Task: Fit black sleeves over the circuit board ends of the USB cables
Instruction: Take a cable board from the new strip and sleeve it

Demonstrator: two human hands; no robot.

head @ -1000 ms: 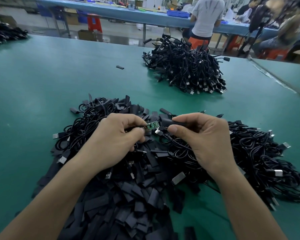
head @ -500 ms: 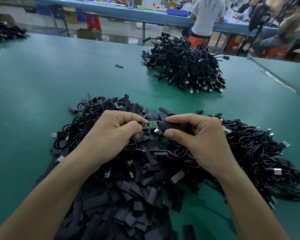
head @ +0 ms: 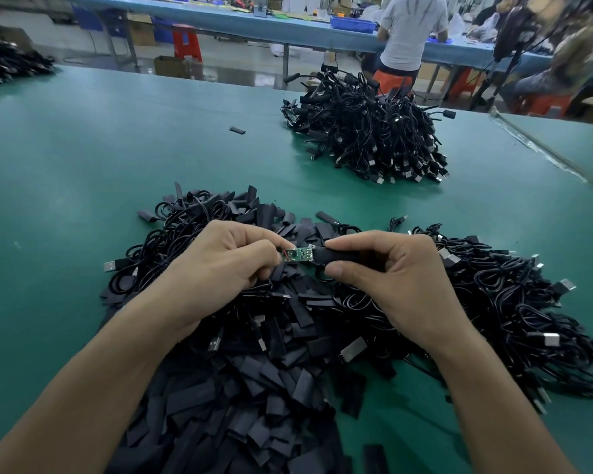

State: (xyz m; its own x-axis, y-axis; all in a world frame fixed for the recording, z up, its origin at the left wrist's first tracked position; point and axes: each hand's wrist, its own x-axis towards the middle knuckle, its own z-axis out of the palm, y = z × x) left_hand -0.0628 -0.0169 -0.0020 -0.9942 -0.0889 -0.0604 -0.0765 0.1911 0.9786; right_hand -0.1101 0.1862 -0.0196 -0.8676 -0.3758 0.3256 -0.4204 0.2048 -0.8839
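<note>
The left hand [head: 220, 268] pinches a cable just behind its small green circuit board [head: 297, 255], thumb and forefinger curled onto it, so that the board sticks out from the fingertips toward the other hand. The right hand [head: 391, 278] grasps a black sleeve [head: 329, 257] between its thumb and curled fingers, holding it level and in line with the board. The sleeve's open mouth meets the board's free end in the gap between the two hands; whether the tip is already inside cannot be told. Both hands hover just above a heap of loose sleeves [head: 240, 398], flat black pieces that spread beneath the palms and back under the wrists and forearms. To the outer side of the right hand lies a tangle of USB cables [head: 510, 302] with silver plugs poking out, and more coiled cable shows at the outer side of the left hand. All of this rests on a green table [head: 83, 172]. Well ahead of the right hand sits a far heap of cables [head: 367, 138], and ahead of the left hand a lone sleeve [head: 237, 130] lies by itself. Past the table's far edge a person [head: 413, 32] in a pale shirt stands at a blue bench [head: 220, 17], back to the camera.
</note>
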